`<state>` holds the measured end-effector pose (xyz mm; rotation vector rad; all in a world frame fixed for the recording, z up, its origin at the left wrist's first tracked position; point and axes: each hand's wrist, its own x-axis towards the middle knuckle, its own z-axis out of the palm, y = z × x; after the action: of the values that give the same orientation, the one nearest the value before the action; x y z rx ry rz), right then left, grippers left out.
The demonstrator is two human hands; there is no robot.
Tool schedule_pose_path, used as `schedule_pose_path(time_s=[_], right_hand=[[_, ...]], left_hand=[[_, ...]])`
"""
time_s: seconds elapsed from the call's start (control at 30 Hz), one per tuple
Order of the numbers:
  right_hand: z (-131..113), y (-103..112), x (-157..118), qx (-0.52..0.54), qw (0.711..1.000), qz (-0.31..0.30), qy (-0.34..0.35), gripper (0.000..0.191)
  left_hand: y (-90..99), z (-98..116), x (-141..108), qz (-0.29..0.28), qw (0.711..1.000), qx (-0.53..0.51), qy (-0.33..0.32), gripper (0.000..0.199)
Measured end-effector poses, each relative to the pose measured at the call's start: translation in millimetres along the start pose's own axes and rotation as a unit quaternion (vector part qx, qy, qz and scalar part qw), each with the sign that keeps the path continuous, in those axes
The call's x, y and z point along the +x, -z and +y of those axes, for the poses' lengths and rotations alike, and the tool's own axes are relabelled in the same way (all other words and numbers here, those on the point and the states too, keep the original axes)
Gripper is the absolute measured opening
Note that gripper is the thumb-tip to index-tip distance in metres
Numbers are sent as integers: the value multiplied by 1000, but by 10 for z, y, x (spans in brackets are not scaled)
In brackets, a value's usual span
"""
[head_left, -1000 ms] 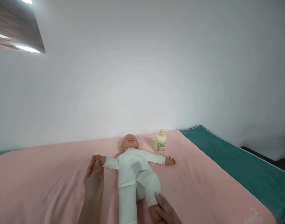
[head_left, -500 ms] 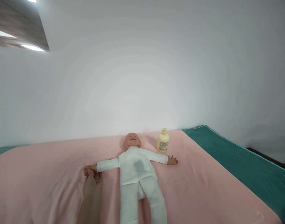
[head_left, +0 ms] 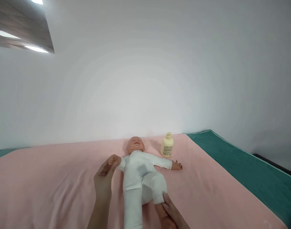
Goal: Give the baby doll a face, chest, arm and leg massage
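Observation:
A baby doll (head_left: pixel 132 181) in white long-sleeved top and trousers lies face up with its head toward the wall. My left hand (head_left: pixel 104 173) is closed on the doll's hand at the left side, raised off the blanket with that arm bent inward. At the bottom, my right hand (head_left: pixel 172 210) grips the doll's lower leg by the trouser cuff, partly cut off by the frame edge. That leg is bent at the knee; the other stretches straight toward me. The doll's other arm rests spread out to the right.
A pale yellow pump bottle (head_left: pixel 167 145) stands upright beyond the doll's outstretched right-side arm. Under everything lies a pink blanket (head_left: pixel 52 178), over a green padded surface (head_left: pixel 231 162) showing at the right. A white wall (head_left: pixel 145 79) rises behind the far edge.
My left hand has lifted the doll's hand and moved it inward and away from me. My right hand has come into view on the doll's leg, which is now bent.

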<state>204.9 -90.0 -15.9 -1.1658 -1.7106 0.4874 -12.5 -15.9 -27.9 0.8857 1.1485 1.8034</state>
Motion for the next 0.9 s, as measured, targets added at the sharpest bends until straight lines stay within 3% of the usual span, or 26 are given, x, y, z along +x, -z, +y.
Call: schedule_pose_path(time_s=[0.07,0.2,0.43,0.6,0.7,0.8,0.9], right_hand=[[-71,159,-218,-9,1000,-2,-3,35],[-181,364,-460,-17,1000,-17,-18,45],[-7,267,-321,95,991,-40,-87,52],[24,309,-457,78,994,-33,-71,53],[-39,223,-287,45,997,6,-57,47],[-45,-84,326,32,998,12,-50,35],[65,-509,1146,18,998,7,-54,23]], left_hand=[[-33,16,-47,-92,993,69,-20,40],[-82,-23,-113,-258,950,150,-94,29],[-159,-109,-173,-347,914,160,-136,22],[-199,-131,-204,-359,907,171,-137,32],[-183,-86,-185,-341,921,148,-114,28],[-98,-46,-101,-279,951,106,-77,27],[8,-56,19,-166,984,47,-39,36]])
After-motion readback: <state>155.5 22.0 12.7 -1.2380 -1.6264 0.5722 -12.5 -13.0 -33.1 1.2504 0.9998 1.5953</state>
